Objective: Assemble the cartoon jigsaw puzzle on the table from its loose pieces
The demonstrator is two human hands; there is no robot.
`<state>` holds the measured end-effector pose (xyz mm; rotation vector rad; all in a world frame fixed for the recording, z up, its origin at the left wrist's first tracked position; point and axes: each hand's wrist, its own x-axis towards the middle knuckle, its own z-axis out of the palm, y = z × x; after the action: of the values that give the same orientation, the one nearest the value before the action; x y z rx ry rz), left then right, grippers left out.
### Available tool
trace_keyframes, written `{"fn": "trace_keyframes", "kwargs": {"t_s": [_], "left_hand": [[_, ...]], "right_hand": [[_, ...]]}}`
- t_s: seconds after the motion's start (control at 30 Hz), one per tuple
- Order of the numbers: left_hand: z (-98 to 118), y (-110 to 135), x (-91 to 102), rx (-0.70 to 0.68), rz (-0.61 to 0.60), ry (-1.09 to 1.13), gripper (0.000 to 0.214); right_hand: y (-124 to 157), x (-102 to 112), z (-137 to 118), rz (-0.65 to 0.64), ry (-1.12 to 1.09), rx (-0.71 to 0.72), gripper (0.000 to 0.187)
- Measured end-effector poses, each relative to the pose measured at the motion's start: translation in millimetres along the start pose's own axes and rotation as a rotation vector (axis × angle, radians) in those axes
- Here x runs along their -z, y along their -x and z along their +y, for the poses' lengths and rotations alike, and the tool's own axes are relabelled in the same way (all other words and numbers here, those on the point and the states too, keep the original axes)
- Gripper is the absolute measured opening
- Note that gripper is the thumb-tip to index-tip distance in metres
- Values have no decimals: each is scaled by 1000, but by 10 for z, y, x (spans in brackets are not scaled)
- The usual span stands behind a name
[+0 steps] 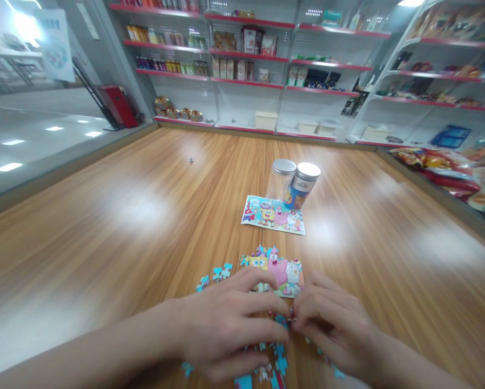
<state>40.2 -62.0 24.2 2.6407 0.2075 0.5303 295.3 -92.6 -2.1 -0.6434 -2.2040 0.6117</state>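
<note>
A partly assembled cartoon jigsaw puzzle (278, 270) lies on the wooden table (145, 216) just beyond my hands. My left hand (230, 321) and my right hand (331, 321) meet fingertip to fingertip near the table's front edge, fingers curled and pinched over a small puzzle piece (283, 320). Loose blue pieces (222, 273) lie left of the puzzle. More loose pieces (277, 364) sit under and between my hands. The picture card (274, 214) with the same cartoon lies farther back.
Two cylindrical tubs with silver lids (295, 183) stand behind the picture card, one clear, one with a blue label. Shop shelves (246, 54) with goods line the back and right. Snack bags (449, 167) lie along the right edge. A red box (119, 105) stands back left.
</note>
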Motion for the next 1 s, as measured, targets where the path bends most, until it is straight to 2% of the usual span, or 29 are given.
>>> {"fn": "trace_keyframes", "kwargs": {"t_s": [0.13,0.2,0.3,0.37,0.43,0.5,0.7,0.83,1.0], "left_hand": [[-25,-9,6,-33,72,87,33],[-90,10,2,-5,168,110,30],[-263,74,-17,160,427,42,19],[-392,124,-34,311,515,-14,14],[-492,164,-46,426,512,-52,15],[-542,183,-51,461,474,-74,17],[-536,178,-48,460,449,-98,24],[-551,191,-57,472,444,-111,25],[-566,210,-72,448,425,-153,28]], "right_hand": [[-4,7,-17,-59,-14,-51,10],[-4,21,-30,-80,-21,-79,9],[5,45,-31,-76,-7,-103,9],[14,57,-17,-74,11,-136,10],[20,62,-3,-80,29,-174,10],[21,61,4,-90,40,-198,10],[-5,51,-14,-105,57,-209,10],[-20,59,-7,-70,161,-249,9],[-13,63,33,-46,301,-280,21]]}}
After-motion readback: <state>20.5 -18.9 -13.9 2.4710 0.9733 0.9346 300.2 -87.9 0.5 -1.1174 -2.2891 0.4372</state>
